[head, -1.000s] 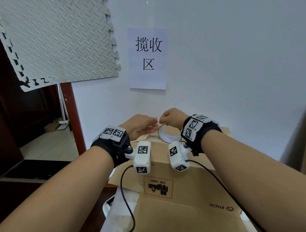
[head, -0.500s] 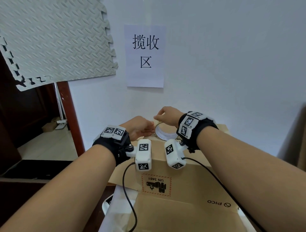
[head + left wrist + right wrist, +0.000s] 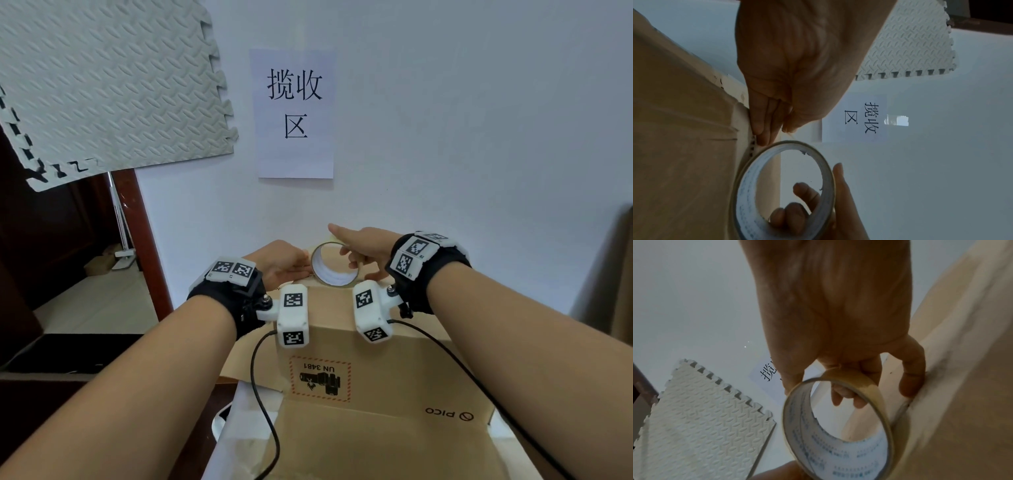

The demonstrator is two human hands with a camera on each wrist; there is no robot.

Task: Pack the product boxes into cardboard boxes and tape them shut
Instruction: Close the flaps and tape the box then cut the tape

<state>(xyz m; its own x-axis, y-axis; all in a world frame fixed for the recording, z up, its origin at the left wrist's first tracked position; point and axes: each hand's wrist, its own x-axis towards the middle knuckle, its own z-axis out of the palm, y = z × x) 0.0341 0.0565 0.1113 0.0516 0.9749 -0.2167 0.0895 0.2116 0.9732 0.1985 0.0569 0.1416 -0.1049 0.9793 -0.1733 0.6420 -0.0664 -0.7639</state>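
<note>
A brown cardboard box [image 3: 394,346] with a PICO mark and a UN 3481 label stands in front of me, its flaps shut. A roll of clear tape [image 3: 334,283] stands on edge at the box's far top edge. My right hand [image 3: 363,246] grips the roll, with fingers [image 3: 846,395] through its core [image 3: 849,459] and the index finger stretched over the top. My left hand [image 3: 284,265] lies just left of the roll. Its straight fingers [image 3: 762,129] press on the box edge [image 3: 684,146] where a thin strip of tape leaves the roll [image 3: 748,203].
A white wall rises right behind the box, with a paper sign [image 3: 296,113] and a grey foam mat [image 3: 102,85] on it. A dark doorway with a red-brown frame [image 3: 144,240] opens at the left. White wrapping [image 3: 246,428] lies by the box's left side.
The right hand has brought the roll down onto the box's far edge and stretched out its index finger. The left hand went from pinching the tape end to lying flat.
</note>
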